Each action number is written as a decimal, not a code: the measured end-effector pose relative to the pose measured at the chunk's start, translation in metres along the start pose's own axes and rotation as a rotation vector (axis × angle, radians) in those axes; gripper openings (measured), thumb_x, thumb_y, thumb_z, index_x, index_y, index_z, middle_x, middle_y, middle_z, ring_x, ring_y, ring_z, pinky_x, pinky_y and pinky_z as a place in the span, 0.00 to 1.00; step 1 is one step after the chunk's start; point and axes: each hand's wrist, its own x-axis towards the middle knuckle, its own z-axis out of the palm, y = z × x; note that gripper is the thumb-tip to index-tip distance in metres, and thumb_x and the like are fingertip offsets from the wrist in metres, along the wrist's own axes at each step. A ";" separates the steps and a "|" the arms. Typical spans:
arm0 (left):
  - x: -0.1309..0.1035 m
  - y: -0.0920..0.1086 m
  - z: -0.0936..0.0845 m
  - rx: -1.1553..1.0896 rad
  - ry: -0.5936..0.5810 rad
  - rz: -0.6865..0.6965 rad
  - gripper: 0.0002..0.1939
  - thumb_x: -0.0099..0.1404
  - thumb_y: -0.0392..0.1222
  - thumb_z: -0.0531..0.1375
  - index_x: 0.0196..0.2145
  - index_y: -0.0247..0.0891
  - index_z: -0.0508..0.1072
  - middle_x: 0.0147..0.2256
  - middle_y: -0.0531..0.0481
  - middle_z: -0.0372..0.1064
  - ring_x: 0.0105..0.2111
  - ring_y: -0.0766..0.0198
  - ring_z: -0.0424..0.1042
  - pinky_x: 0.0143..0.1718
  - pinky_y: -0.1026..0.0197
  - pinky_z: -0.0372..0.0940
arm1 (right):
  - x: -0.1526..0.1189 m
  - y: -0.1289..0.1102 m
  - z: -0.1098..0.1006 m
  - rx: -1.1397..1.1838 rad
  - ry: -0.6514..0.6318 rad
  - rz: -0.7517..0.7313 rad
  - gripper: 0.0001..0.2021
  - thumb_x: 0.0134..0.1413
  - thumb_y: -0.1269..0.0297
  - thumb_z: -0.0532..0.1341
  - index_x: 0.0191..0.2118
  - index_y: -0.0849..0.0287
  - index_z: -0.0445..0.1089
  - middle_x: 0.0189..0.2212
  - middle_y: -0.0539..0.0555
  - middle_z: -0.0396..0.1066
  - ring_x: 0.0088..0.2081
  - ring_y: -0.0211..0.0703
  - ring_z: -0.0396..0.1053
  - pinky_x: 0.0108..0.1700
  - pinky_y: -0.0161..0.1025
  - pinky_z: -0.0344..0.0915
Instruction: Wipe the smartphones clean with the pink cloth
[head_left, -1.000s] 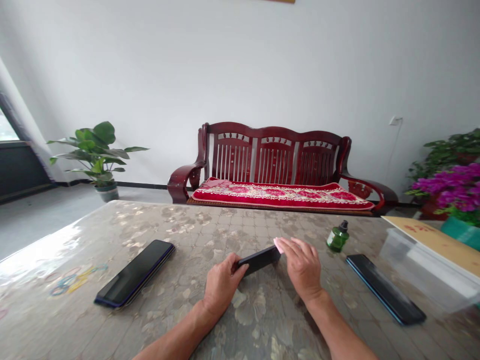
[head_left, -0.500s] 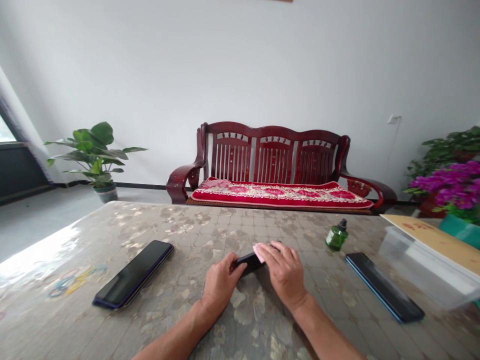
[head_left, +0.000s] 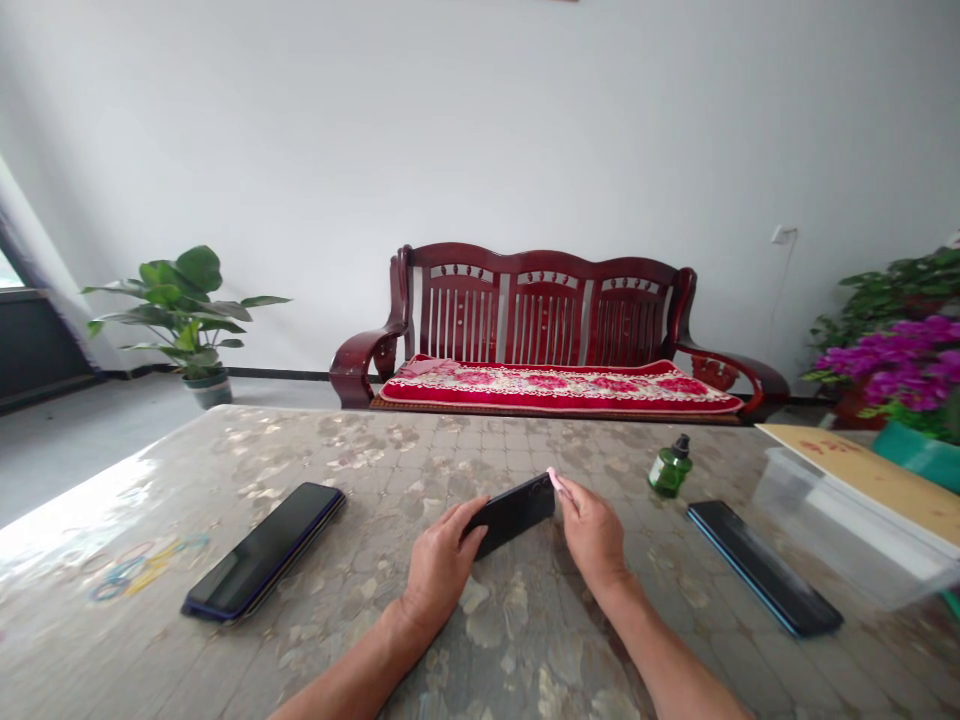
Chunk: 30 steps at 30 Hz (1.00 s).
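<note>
A black smartphone [head_left: 516,516] is tilted above the table, its back with the camera lenses facing me. My left hand [head_left: 444,552] grips its left end between thumb and fingers. My right hand [head_left: 594,532] pinches a small pink cloth [head_left: 554,478] against the phone's upper right corner. Most of the cloth is hidden by the fingers. To the left lies another phone [head_left: 266,550], apparently on top of a stack. A third phone with a blue edge [head_left: 763,568] rests on the right. Behind it stands a small green pump bottle [head_left: 671,468].
Colourful rubber bands [head_left: 142,570] lie at the left of the patterned tablecloth [head_left: 420,450]. A clear plastic box [head_left: 832,530] with a tan paper sheet [head_left: 862,475] on it stands at the right, near purple flowers [head_left: 900,360]. Beyond the table is a red wooden bench [head_left: 547,310].
My right hand has moved from over the phone's back to its right edge with the cloth. The phone's back now faces me more, showing its lenses.
</note>
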 end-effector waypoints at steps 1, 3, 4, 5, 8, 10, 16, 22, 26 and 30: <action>0.000 -0.001 0.001 -0.010 0.005 -0.003 0.18 0.65 0.39 0.56 0.52 0.45 0.73 0.47 0.50 0.75 0.44 0.58 0.75 0.46 0.61 0.68 | -0.002 0.000 0.001 -0.004 -0.016 0.020 0.16 0.66 0.61 0.52 0.45 0.51 0.77 0.34 0.53 0.80 0.31 0.42 0.75 0.33 0.35 0.65; 0.001 -0.003 0.002 -0.031 0.013 -0.017 0.18 0.64 0.39 0.56 0.52 0.43 0.73 0.46 0.49 0.75 0.43 0.58 0.75 0.46 0.60 0.68 | -0.005 0.001 0.002 -0.014 -0.047 0.055 0.15 0.66 0.61 0.53 0.42 0.49 0.78 0.32 0.52 0.80 0.29 0.42 0.75 0.29 0.34 0.63; 0.001 -0.004 0.002 -0.041 0.014 -0.026 0.18 0.64 0.38 0.56 0.52 0.42 0.73 0.46 0.49 0.76 0.43 0.58 0.75 0.46 0.60 0.68 | -0.006 0.001 0.003 -0.020 -0.066 0.074 0.15 0.65 0.61 0.53 0.41 0.48 0.78 0.32 0.51 0.80 0.28 0.42 0.75 0.27 0.34 0.62; 0.001 -0.004 0.002 -0.049 0.013 -0.037 0.19 0.64 0.38 0.57 0.52 0.41 0.73 0.45 0.48 0.76 0.42 0.58 0.75 0.46 0.60 0.68 | -0.007 0.002 0.003 -0.024 -0.083 0.091 0.14 0.65 0.61 0.53 0.41 0.48 0.78 0.31 0.51 0.80 0.27 0.42 0.75 0.26 0.34 0.61; 0.001 -0.001 0.001 -0.058 -0.019 -0.080 0.20 0.62 0.36 0.57 0.52 0.39 0.73 0.45 0.46 0.75 0.41 0.57 0.75 0.45 0.59 0.68 | -0.007 0.002 0.006 -0.038 -0.124 0.116 0.14 0.65 0.60 0.53 0.41 0.46 0.78 0.28 0.50 0.79 0.24 0.42 0.74 0.24 0.34 0.59; 0.001 0.003 0.000 -0.049 -0.063 -0.114 0.22 0.60 0.35 0.58 0.53 0.38 0.72 0.46 0.45 0.74 0.43 0.57 0.74 0.46 0.59 0.67 | -0.007 0.002 0.008 -0.059 -0.144 0.107 0.15 0.65 0.60 0.53 0.40 0.46 0.78 0.27 0.50 0.79 0.24 0.42 0.74 0.24 0.34 0.58; -0.004 0.016 -0.003 -0.070 -0.273 -0.154 0.30 0.55 0.34 0.62 0.57 0.37 0.70 0.49 0.43 0.70 0.49 0.54 0.70 0.52 0.58 0.63 | -0.001 -0.003 0.008 -0.096 -0.246 0.034 0.14 0.62 0.69 0.55 0.42 0.48 0.78 0.34 0.50 0.79 0.33 0.42 0.74 0.33 0.35 0.63; -0.006 0.023 -0.010 -0.020 -0.506 -0.046 0.40 0.49 0.32 0.65 0.61 0.33 0.65 0.59 0.39 0.61 0.58 0.51 0.63 0.61 0.57 0.55 | 0.004 -0.012 0.000 -0.056 -0.418 -0.006 0.16 0.61 0.75 0.53 0.46 0.54 0.76 0.43 0.52 0.77 0.43 0.42 0.72 0.47 0.35 0.63; -0.005 0.028 -0.017 0.059 -0.577 -0.038 0.39 0.53 0.34 0.66 0.63 0.37 0.64 0.60 0.40 0.59 0.59 0.51 0.62 0.62 0.58 0.54 | 0.004 -0.013 0.000 -0.039 -0.444 -0.057 0.17 0.62 0.75 0.51 0.47 0.54 0.75 0.44 0.53 0.76 0.45 0.43 0.70 0.50 0.36 0.62; -0.011 0.038 -0.018 0.185 -0.598 -0.026 0.37 0.58 0.41 0.68 0.63 0.39 0.63 0.60 0.39 0.60 0.55 0.49 0.67 0.57 0.58 0.61 | 0.003 -0.013 0.000 -0.045 -0.449 -0.092 0.17 0.63 0.74 0.52 0.47 0.54 0.75 0.44 0.53 0.76 0.45 0.44 0.70 0.49 0.36 0.62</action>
